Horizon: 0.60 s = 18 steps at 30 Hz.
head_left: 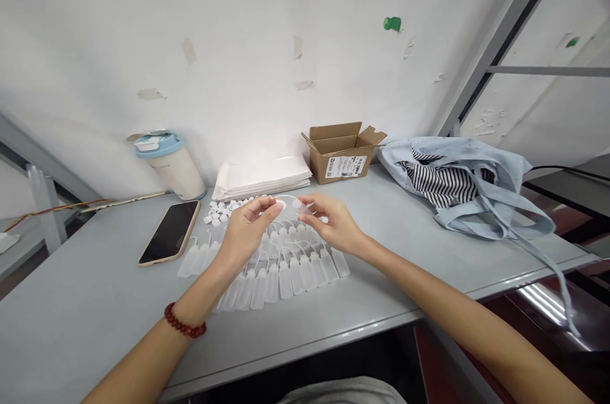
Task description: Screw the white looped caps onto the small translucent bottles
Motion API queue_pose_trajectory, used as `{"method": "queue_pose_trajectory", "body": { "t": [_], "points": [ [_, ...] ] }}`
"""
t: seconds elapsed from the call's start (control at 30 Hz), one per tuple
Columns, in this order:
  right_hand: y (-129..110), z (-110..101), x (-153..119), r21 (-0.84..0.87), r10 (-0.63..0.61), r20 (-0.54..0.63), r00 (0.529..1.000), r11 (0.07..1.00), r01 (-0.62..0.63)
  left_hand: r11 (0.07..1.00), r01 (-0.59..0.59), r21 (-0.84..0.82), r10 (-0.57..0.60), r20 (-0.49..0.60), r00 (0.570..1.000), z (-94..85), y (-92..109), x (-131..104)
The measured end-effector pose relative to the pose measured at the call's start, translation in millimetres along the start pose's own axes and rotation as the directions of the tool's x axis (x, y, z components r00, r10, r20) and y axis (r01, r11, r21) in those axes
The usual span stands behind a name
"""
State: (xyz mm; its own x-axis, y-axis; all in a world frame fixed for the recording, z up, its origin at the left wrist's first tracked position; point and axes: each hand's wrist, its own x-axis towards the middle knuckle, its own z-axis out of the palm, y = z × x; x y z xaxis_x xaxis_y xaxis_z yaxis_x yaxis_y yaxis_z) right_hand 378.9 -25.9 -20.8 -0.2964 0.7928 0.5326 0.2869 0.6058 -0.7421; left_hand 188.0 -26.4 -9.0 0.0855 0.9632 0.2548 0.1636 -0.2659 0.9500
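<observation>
My left hand (245,226) is pinched around a small white cap (280,203). Facing it, my right hand (336,223) grips a small translucent squeeze bottle (298,206), mostly hidden by the fingers, whose thin bent tube (287,197) reaches toward the cap. Whether tube and cap touch is hard to make out. Below both hands, several translucent bottles (286,280) with curved thin tubes lie in rows on the grey table (381,283). Behind my left hand is a loose heap of white caps (216,213).
A phone (170,234) and a blue-lidded tumbler (171,166) are on the left. Along the wall sit a stack of white paper sheets or sleeves (262,176) and an open cardboard box (339,153). A light blue cloth bag (457,175) with hanging straps lies on the right.
</observation>
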Motion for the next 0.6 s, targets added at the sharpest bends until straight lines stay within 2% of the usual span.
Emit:
{"method": "queue_pose_trajectory", "body": {
  "t": [0.13, 0.37, 0.6],
  "points": [
    [-4.2, 2.3, -5.2, -0.111, -0.122, 0.034, 0.992, 0.986, 0.125, 0.999, 0.008, -0.052, -0.006, 0.031, 1.0, 3.8, -0.4, -4.3],
    [0.7, 4.4, -8.8, -0.289, -0.277, 0.132, 0.952, 0.908, 0.304, 0.997, -0.009, 0.076, 0.005, 0.058, 0.998, 1.1, 1.6, -11.2],
    [4.7, -1.3, -6.9, -0.488, -0.386, 0.235, 0.892, 0.747, 0.452, 0.991, 0.132, 0.015, -0.132, 0.139, 0.981, 0.8, 7.4, -11.6]
  ]
}}
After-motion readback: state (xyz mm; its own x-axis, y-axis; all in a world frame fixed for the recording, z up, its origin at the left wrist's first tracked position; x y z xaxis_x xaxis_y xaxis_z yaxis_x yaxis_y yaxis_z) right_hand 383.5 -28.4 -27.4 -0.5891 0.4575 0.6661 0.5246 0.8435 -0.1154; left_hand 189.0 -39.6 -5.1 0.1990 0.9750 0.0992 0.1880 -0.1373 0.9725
